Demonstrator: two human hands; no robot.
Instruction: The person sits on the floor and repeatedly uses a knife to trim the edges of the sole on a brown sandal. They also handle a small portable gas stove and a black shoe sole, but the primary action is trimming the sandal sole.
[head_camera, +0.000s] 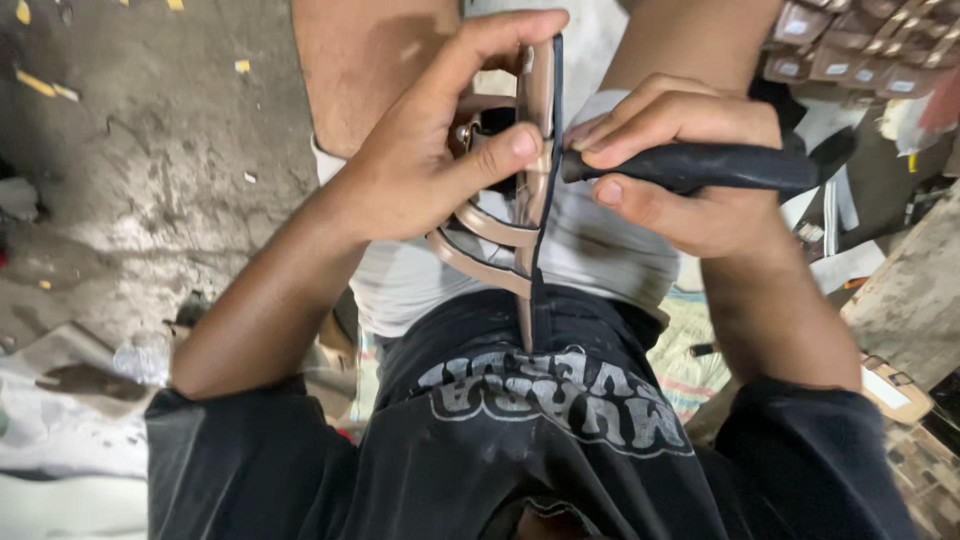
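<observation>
The left hand (420, 160) is closed on one tan strappy sandal (500, 215), held on edge over the lap: the thumb (500, 150) presses its near side and the fingers curl over the top edge. The right hand (680, 170) is clenched around one tool with a black handle (700, 165); the handle runs off to the right of the sandal, and its working end meets the sandal's dark sole edge (545, 200) just beside the left thumb. The tip itself is hidden between hand and sole, so it may be a blade or an awl; I cannot tell which.

Three tan straps show on the sandal, curving left from the sole below the left hand. One metal buckle (466, 132) sits under the left palm.

Below the sandal are pale shorts (600, 250) and a black shirt (520, 450) with grey print. Left of the sandal lies the stained concrete floor (150, 180) with a few yellow scraps. Up and to the right of the sandal is a stack of brown pieces with white tags (860, 50), too crowded to count. Down to the right lies one more tan sandal (895, 390) on a patterned mat.
</observation>
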